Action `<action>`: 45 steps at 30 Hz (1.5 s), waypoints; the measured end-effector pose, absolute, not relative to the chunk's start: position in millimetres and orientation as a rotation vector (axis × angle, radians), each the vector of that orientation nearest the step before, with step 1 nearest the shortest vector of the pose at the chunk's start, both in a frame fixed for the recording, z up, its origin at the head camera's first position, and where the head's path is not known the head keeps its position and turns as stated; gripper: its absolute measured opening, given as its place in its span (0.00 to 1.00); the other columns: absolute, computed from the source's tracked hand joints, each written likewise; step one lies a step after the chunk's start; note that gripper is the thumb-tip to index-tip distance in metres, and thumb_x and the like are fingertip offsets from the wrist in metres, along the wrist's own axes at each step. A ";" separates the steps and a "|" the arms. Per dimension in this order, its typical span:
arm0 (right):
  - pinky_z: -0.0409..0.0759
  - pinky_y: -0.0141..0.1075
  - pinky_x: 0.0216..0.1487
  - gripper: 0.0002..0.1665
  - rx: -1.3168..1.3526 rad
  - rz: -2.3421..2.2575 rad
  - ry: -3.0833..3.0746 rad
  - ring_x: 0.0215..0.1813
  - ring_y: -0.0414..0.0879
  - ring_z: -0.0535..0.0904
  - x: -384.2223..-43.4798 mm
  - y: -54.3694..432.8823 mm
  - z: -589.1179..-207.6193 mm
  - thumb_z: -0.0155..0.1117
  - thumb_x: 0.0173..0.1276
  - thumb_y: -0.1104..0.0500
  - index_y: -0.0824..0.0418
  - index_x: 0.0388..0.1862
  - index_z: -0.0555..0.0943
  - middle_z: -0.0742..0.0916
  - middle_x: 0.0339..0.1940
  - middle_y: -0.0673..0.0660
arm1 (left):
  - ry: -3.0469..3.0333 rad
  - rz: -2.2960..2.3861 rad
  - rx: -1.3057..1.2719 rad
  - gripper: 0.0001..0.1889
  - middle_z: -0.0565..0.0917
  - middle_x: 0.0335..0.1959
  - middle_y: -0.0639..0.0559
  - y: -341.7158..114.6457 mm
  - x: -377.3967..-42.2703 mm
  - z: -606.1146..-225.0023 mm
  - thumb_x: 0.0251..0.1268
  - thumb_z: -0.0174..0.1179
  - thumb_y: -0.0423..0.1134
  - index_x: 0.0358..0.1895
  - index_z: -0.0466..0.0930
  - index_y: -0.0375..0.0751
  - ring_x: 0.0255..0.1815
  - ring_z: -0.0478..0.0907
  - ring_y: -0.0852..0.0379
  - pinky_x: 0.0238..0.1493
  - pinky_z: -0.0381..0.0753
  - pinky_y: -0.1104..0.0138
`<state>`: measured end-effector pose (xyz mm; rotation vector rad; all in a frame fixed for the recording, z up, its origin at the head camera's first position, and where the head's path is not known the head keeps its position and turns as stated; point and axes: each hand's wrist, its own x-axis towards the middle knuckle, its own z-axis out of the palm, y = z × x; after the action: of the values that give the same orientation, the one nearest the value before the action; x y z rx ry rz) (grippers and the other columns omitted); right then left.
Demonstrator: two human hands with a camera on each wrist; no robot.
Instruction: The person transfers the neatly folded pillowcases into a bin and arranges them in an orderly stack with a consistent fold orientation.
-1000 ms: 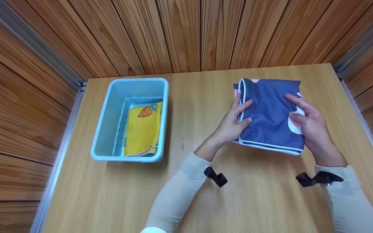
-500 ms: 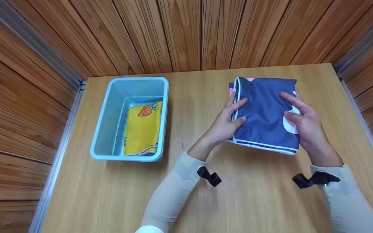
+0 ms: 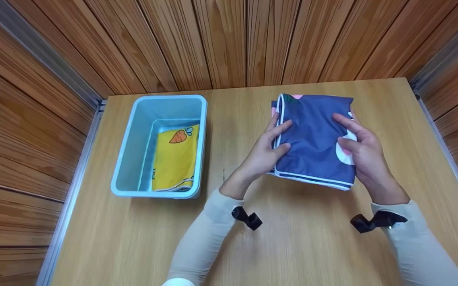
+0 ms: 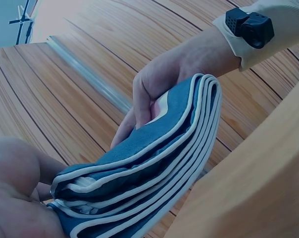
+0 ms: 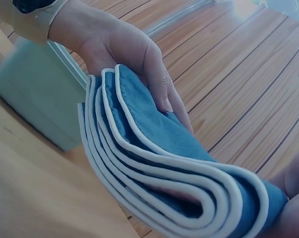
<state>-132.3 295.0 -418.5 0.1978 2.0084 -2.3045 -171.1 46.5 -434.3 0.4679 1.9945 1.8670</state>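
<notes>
Between both hands is a folded navy-blue cloth (image 3: pixel 312 143) with white piping and a white and pink print at its right side. My left hand (image 3: pixel 262 153) grips its left edge, thumb and fingers on top. On the right edge, my right hand (image 3: pixel 366 157) holds it the same way, thumb over the white patch. Both wrist views show several stacked layers of the cloth (image 4: pixel 139 163) with white edging, bowed between the hands and raised above the table. The folded layers (image 5: pixel 154 148) curve round in a loop near the right hand's side.
A light-blue plastic bin (image 3: pixel 119 159) stands on the left of the wooden table (image 3: pixel 229 115). Inside it lies a folded yellow cloth (image 3: pixel 175 159) with a carrot print. Wood-panelled walls (image 3: pixel 229 43) enclose the back and sides.
Both hands have moved left together, carrying the folded navy cloth toward the bin. The grip on the cloth looks the same. The bin and yellow cloth have stayed in place.
</notes>
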 end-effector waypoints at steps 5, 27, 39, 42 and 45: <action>0.71 0.20 0.61 0.32 0.212 -2.337 1.975 0.84 0.44 0.30 -133.0 288.5 -419.4 0.50 0.76 0.72 0.53 0.75 0.73 0.42 0.86 0.45 | 1.990 1.873 0.470 0.30 0.40 0.85 0.59 39.3 -171.3 -432.7 0.76 0.53 0.29 0.79 0.63 0.49 0.84 0.36 0.54 0.80 0.49 0.58; 0.36 0.36 0.81 0.33 0.137 -2.338 2.033 0.84 0.44 0.31 -134.6 270.2 -416.7 0.46 0.74 0.77 0.59 0.74 0.73 0.44 0.86 0.48 | 2.000 1.906 0.508 0.30 0.41 0.85 0.56 18.5 -168.5 -428.7 0.76 0.53 0.29 0.79 0.63 0.46 0.84 0.36 0.53 0.80 0.51 0.58; 0.32 0.40 0.81 0.33 0.120 -2.315 2.036 0.85 0.45 0.32 -135.0 262.9 -413.1 0.47 0.74 0.76 0.58 0.74 0.73 0.47 0.86 0.47 | 2.030 1.855 0.507 0.31 0.37 0.85 0.57 9.2 -166.2 -421.2 0.77 0.53 0.29 0.80 0.61 0.48 0.84 0.36 0.50 0.79 0.54 0.57; 0.33 0.41 0.82 0.33 0.111 -2.316 2.033 0.85 0.46 0.32 -134.6 261.0 -412.2 0.47 0.74 0.76 0.58 0.74 0.73 0.47 0.86 0.47 | 2.036 1.836 0.506 0.31 0.37 0.85 0.57 6.8 -166.3 -419.1 0.77 0.53 0.30 0.80 0.61 0.49 0.84 0.36 0.51 0.79 0.54 0.57; 0.39 0.38 0.82 0.33 0.101 -2.316 2.023 0.85 0.46 0.32 -134.2 259.0 -411.5 0.47 0.74 0.75 0.57 0.74 0.73 0.46 0.86 0.47 | 2.038 1.824 0.507 0.30 0.37 0.85 0.57 4.3 -166.3 -417.5 0.77 0.53 0.31 0.80 0.61 0.49 0.84 0.36 0.50 0.79 0.53 0.57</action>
<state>-134.2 259.0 -411.5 0.1007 2.0234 -2.3156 -166.3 4.3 -417.5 0.5069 2.0378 1.8236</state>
